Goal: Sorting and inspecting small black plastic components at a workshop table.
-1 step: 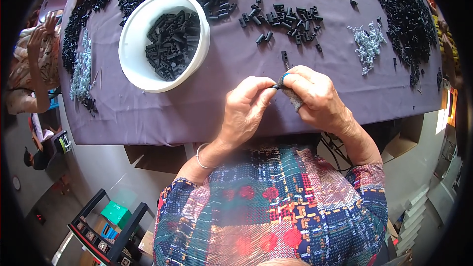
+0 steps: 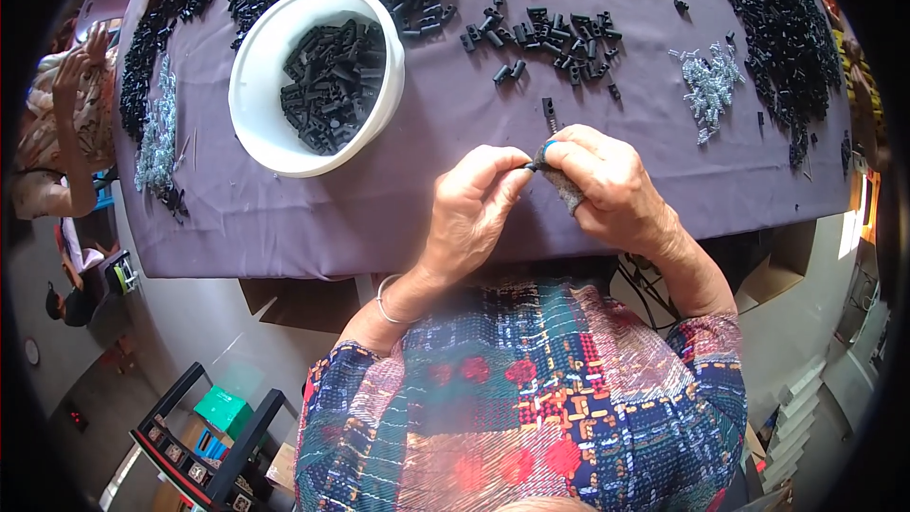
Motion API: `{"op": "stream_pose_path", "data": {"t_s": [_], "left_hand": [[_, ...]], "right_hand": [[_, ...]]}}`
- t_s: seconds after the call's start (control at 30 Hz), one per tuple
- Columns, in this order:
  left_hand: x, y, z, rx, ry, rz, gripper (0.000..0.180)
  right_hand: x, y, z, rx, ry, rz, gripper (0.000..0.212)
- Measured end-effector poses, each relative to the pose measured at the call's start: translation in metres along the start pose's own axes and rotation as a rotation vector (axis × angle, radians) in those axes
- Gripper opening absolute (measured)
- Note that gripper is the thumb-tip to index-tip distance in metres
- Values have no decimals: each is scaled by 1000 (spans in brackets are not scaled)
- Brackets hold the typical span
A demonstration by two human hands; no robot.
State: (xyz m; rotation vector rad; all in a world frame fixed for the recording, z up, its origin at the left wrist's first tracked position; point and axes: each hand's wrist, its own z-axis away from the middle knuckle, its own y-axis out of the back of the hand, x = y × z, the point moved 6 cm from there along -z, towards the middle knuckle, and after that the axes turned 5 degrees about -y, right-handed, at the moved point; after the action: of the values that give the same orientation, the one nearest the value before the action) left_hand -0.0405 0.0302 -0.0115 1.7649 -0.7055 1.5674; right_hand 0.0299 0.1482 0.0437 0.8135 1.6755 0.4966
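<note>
**Currently: small part pinched between both hands**

Your left hand [image 2: 471,210] and right hand [image 2: 607,185] meet fingertip to fingertip, both closed narrowly on a small black part [image 2: 533,165] held above the purple cloth [image 2: 379,218] (near the table edge). If your pinch loosens, the part could drop off that edge. Beyond, a loose black piece [image 2: 549,114], then the white bowl [image 2: 248,66].

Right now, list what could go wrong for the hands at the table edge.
The left hand and right hand pinch a small black part near the table edge; a slip might send it off onto the floor. The loose black parts just beyond could get knocked into the pile of small metal pieces.
</note>
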Motion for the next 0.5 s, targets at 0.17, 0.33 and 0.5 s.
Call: {"op": "stream_pose_path", "data": {"t_s": [0.17, 0.33, 0.5], "left_hand": [[0, 3, 0, 24, 84, 80, 13], [-3, 5, 2, 18, 170, 220, 14], [-2, 5, 3, 20, 195, 171, 14]], "right_hand": [[3, -2, -5, -32, -10, -62, 30], [14, -5, -2, -26, -101, -228, 35], [6, -3, 0, 44, -17, -117, 36]]}}
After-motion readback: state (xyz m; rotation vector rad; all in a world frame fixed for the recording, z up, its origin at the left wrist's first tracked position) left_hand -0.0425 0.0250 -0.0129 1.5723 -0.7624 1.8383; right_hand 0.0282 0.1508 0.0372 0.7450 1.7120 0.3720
